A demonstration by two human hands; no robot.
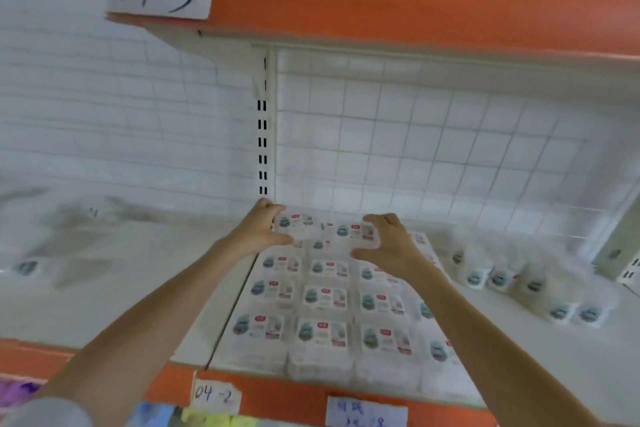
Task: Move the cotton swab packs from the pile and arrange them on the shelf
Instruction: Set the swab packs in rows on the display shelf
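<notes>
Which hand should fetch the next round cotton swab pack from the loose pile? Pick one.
Right. The right hand is nearer the loose pile of round white packs on the shelf's right; the left hand would have to cross over.

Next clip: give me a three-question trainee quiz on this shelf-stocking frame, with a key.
1. True or false: both hands, left hand and right hand, are at the back row of the cotton swab packs.
2. Which handwritten label is on the orange shelf edge below the packs? A) 04-2 B) 07-5
3. The loose pile lies to the ____ of the arranged packs.

Key: 1 true; 2 A; 3 right.
</notes>
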